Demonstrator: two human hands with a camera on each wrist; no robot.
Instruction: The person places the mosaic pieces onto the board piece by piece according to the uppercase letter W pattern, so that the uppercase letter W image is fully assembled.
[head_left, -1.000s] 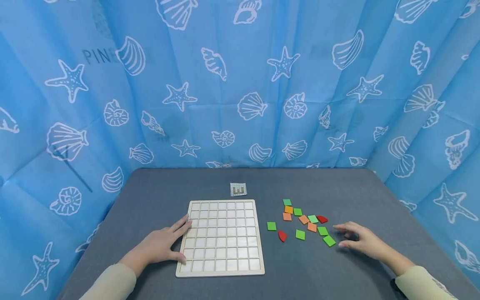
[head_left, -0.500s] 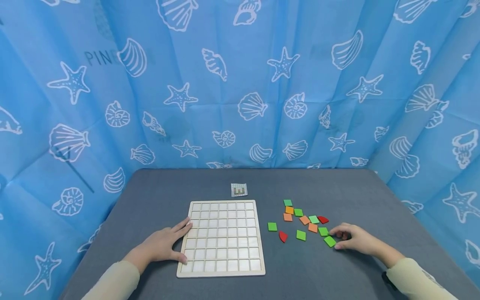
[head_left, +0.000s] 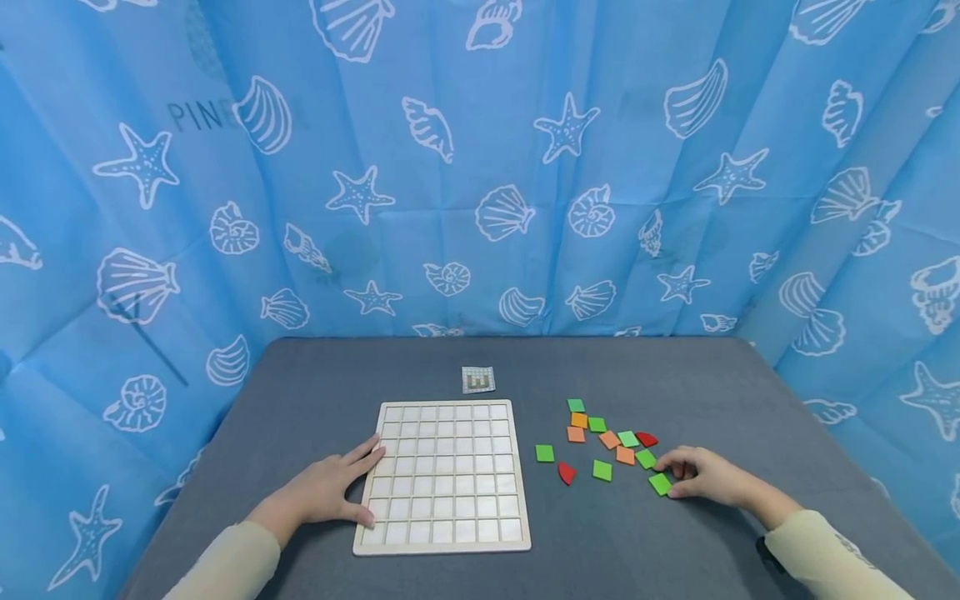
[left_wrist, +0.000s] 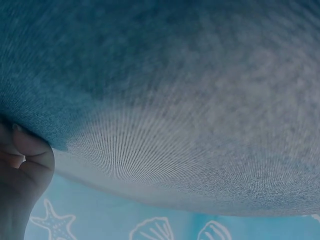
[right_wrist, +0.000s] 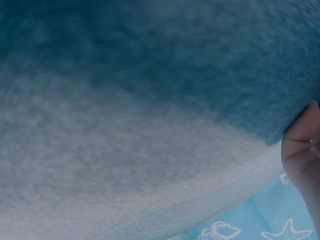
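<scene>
On the grey bench (head_left: pixel 592 542), my left hand (head_left: pixel 322 492) is resting spread out at the left edge of the white board (head_left: pixel 444 467), just as it was a second ago. My right hand (head_left: pixel 703 477) was sitting apart from the little tiles, and now its thumb is touching the nearest green tile (head_left: pixel 660 484). Its pointing finger is reaching the second green tile (head_left: pixel 645 459) just behind, which is lying more turned than before. I cannot tell if I am pinching either one. Other tiles (head_left: pixel 608 440) are lying between the board and that hand.
</scene>
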